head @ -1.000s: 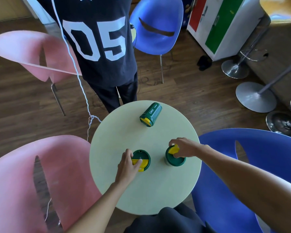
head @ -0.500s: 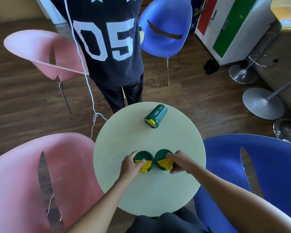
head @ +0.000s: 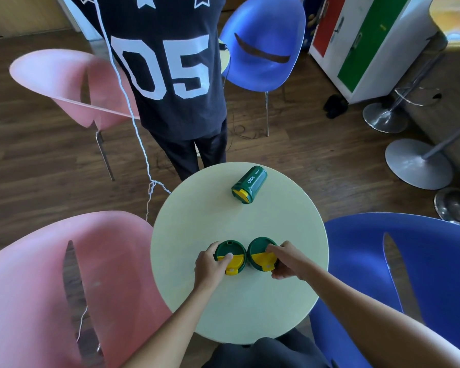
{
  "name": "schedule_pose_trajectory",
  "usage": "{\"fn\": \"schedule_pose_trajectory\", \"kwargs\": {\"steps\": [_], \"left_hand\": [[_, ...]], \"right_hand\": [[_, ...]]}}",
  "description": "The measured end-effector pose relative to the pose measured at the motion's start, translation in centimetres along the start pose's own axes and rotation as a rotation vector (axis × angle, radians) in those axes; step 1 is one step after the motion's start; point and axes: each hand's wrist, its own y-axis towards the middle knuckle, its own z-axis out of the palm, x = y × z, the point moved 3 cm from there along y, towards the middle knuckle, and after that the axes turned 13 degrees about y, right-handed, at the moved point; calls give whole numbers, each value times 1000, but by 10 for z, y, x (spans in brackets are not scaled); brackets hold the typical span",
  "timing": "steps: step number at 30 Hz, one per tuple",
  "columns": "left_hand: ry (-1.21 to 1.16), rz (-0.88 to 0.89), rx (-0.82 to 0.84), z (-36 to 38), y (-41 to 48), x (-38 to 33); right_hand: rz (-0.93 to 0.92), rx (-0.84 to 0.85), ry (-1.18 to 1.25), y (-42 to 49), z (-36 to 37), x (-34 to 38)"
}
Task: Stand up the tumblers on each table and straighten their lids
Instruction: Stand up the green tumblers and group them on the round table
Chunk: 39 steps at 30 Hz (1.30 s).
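We count three green tumblers on the round worktop point(head: 197, 216). Two stand upright side by side at the near middle, touching or nearly so: our left hand point(head: 210, 266) has its grip closed around the left tumbler point(head: 230, 254), our right hand point(head: 287, 261) around the right tumbler point(head: 260, 252). The third tumbler point(head: 248, 185) lies at the far edge, long axis diagonal, yellow lid toward us and leftward
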Motion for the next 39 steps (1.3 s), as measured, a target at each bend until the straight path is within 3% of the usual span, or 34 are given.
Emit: {"fn": "schedule_pose_trajectory", "kwargs": {"steps": [8, 14, 17, 20, 25, 28, 32, 39], "left_hand": [[-29, -13, -28, -8, 15, -8], [-16, 36, -82, -27, 75, -59], [174, 141, -127, -23, 108, -92], [553, 392, -173, -11, 133, -125], [1037, 764, -75, 14, 172, -151], [1257, 893, -16, 24, 187, -152], [1341, 945, -47, 30, 194, -149], [1178, 926, -103, 32, 193, -149]], "right_hand": [[-95, -46, -99, 3, -5, 17], [-85, 52, -259, 17, -11, 37], [-99, 94, -355, 27, -13, 45], [-118, 133, -427, 36, -13, 49], [-128, 189, -476, 45, -16, 50], [-137, 199, -481, 47, -16, 48], [-132, 213, -449, 49, -18, 45], [-138, 215, -421, 49, -19, 43]]}}
